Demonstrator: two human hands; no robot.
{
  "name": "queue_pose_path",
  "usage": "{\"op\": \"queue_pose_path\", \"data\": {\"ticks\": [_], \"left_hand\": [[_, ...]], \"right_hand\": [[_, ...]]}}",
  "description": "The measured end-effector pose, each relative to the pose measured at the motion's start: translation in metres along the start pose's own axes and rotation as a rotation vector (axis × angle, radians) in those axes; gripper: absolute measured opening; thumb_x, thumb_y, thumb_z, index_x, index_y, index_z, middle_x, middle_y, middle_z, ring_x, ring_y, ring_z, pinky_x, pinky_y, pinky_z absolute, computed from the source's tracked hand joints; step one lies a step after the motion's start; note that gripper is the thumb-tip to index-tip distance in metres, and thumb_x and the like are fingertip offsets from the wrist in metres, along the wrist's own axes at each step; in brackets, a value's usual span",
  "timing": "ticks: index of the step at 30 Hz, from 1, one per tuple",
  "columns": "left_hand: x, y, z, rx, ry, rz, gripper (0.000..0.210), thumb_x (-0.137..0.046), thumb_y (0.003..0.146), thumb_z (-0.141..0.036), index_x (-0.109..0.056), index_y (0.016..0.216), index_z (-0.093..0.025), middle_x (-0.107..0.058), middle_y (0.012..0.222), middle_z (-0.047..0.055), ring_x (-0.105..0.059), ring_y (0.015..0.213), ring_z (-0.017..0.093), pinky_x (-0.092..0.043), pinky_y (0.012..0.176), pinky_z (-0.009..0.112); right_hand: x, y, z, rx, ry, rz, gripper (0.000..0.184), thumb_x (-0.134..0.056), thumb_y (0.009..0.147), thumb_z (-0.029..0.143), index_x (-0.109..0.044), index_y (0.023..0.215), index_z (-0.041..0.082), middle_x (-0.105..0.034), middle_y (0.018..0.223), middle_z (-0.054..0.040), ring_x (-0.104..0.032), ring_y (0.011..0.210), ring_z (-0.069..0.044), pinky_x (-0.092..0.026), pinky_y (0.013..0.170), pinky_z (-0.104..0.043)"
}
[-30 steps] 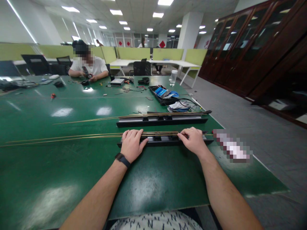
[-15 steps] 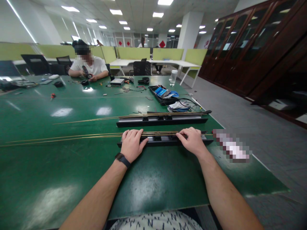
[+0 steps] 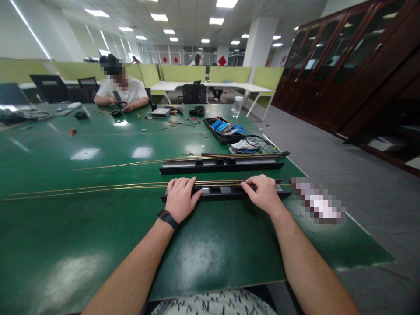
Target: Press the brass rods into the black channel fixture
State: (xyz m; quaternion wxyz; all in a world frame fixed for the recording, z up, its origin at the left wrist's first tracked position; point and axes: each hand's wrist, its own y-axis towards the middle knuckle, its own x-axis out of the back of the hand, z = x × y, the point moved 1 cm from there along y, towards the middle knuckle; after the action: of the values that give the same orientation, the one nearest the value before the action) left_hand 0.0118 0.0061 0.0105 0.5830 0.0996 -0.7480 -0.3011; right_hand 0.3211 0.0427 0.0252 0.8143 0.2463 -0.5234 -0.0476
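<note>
Just in front of me, a long black rail [image 3: 223, 196] with a grey inner strip lies crosswise on the green table. Several thin brass-coloured rods [image 3: 131, 185] run along its far side and reach far out to the left. My left hand [image 3: 181, 199] rests over the rail's left end and the rods, fingers draped across and thumb spread away. Toward the right end, my right hand [image 3: 265, 193] has thumb and forefinger brought together on a rod. Its other fingers are curled and partly hidden.
A second black rail [image 3: 223, 167] with similar rods lies beyond. Behind it are a black tray [image 3: 221, 135] with blue items and a glove [image 3: 245, 145]. A blurred-out object [image 3: 316, 201] lies at right. Across the green table [image 3: 98, 249], a person [image 3: 121, 89] handles something dark.
</note>
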Motion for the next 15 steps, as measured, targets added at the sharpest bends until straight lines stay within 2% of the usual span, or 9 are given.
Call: {"op": "queue_pose_path", "data": {"ticks": [11, 15], "left_hand": [[-0.0007, 0.0001, 0.0006, 0.002, -0.002, 0.012, 0.043, -0.054, 0.099, -0.050, -0.062, 0.129, -0.020, -0.070, 0.115, 0.013, -0.061, 0.113, 0.030, -0.036, 0.107, 0.049], [0.0000, 0.0004, 0.0005, 0.003, -0.009, 0.013, 0.043, -0.054, 0.098, -0.049, -0.062, 0.130, -0.021, -0.071, 0.115, 0.013, -0.061, 0.113, 0.030, -0.035, 0.107, 0.050]], "right_hand": [[0.0028, 0.0010, -0.0011, -0.030, -0.019, 0.009, 0.035, -0.057, 0.091, 0.048, -0.066, 0.069, 0.023, -0.069, 0.072, -0.0031, -0.057, 0.082, -0.022, -0.029, 0.082, -0.039], [0.0042, 0.0009, -0.0015, -0.026, -0.022, 0.009, 0.033, -0.057, 0.091, 0.048, -0.067, 0.072, 0.023, -0.070, 0.074, -0.0027, -0.058, 0.084, -0.022, -0.030, 0.084, -0.039]]}}
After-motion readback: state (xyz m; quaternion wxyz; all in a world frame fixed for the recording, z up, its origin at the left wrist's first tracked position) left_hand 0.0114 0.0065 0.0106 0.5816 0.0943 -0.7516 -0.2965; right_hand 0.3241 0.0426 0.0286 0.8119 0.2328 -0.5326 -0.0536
